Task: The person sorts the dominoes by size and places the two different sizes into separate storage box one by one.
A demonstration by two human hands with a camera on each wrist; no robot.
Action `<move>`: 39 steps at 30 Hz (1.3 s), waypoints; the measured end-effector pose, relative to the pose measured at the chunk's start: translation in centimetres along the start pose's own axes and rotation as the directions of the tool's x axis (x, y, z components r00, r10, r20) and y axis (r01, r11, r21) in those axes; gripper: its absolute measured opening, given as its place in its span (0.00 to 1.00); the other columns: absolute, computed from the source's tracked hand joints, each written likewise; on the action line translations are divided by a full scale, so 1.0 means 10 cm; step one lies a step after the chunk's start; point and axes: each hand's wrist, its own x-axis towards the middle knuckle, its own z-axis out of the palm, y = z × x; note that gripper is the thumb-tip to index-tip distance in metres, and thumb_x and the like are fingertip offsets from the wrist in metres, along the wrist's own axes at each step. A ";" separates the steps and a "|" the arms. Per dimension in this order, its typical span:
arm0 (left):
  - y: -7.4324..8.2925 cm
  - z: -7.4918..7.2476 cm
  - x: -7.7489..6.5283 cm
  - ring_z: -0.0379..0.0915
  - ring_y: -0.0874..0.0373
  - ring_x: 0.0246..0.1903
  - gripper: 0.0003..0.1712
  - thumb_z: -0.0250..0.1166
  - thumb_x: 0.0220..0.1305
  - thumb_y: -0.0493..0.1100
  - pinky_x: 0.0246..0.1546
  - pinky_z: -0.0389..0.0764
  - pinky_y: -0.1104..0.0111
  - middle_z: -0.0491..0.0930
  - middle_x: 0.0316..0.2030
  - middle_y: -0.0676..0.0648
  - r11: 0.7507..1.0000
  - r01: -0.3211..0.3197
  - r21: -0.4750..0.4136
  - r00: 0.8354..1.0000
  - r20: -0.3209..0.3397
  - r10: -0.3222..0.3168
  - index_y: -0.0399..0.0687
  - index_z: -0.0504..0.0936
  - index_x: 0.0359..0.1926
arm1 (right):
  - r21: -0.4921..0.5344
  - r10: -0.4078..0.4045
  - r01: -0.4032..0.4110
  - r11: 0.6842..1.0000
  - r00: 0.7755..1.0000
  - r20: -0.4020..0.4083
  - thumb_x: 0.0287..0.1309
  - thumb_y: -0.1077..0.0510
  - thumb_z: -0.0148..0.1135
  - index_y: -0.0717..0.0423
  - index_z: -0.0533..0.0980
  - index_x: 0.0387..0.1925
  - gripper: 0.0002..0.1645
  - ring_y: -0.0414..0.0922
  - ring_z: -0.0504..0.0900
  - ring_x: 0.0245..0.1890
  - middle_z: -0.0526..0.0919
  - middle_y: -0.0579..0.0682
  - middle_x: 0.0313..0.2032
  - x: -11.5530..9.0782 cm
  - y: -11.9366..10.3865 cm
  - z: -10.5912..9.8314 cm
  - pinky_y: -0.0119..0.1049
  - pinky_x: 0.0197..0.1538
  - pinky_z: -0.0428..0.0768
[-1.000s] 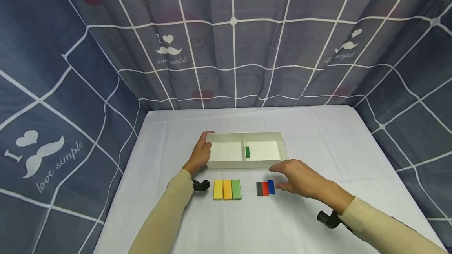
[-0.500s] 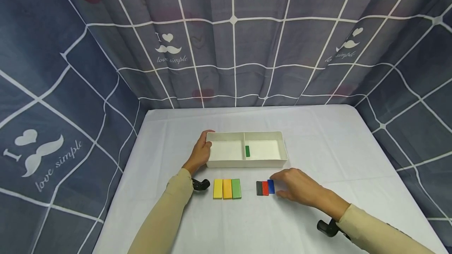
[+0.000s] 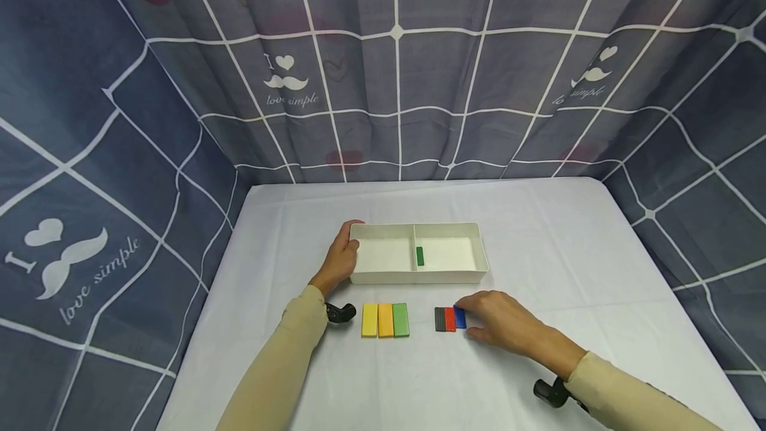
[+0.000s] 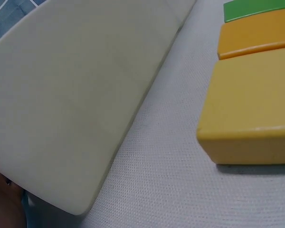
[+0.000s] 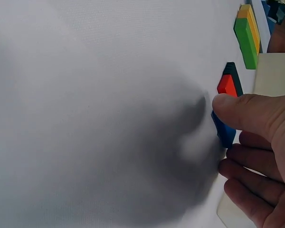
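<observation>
My left hand [image 3: 340, 261] grips the box's [image 3: 419, 278] left end; right hand [image 3: 509, 324] brackets blue block [image 3: 459, 318], can't tell if pinching. Sloppy closing could bump red block [image 3: 450, 320], just left.

The white-topped table [image 3: 550, 238] bears a divided box [image 3: 413, 277]. Before it lie three larger blocks [image 3: 385, 320] and three smaller blocks [image 3: 449, 319].

soft light brightens the white cloth [image 3: 419, 378], while a blurry shadow [image 5: 154, 147] darkens the right wrist view.
</observation>
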 end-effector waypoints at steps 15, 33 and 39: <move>-0.01 -0.01 0.00 0.72 0.38 0.70 0.27 0.41 0.84 0.37 0.75 0.66 0.42 0.76 0.71 0.37 1.000 -0.007 -0.007 1.000 0.002 0.007 0.48 0.67 0.78 | -0.069 -0.001 -0.003 0.998 0.998 -0.058 0.48 0.64 0.87 0.54 0.89 0.51 0.26 0.44 0.90 0.46 0.93 0.44 0.45 0.00 -0.03 0.07 0.47 0.52 0.89; -0.03 -0.01 0.02 0.72 0.39 0.71 0.26 0.41 0.85 0.37 0.76 0.66 0.41 0.76 0.72 0.39 1.000 0.002 0.004 1.000 0.006 -0.002 0.52 0.67 0.77 | -0.049 -0.014 0.012 0.999 0.999 -0.049 0.50 0.65 0.85 0.55 0.89 0.52 0.24 0.44 0.91 0.47 0.94 0.44 0.46 0.00 -0.02 -0.02 0.46 0.53 0.89; -0.03 -0.01 0.02 0.72 0.39 0.70 0.26 0.41 0.85 0.37 0.75 0.66 0.41 0.76 0.72 0.39 1.000 0.001 -0.009 1.000 0.008 -0.001 0.52 0.67 0.77 | -0.036 -0.052 0.050 0.998 0.997 -0.056 0.51 0.65 0.85 0.57 0.89 0.52 0.24 0.42 0.90 0.45 0.93 0.44 0.45 0.02 -0.02 -0.16 0.44 0.51 0.90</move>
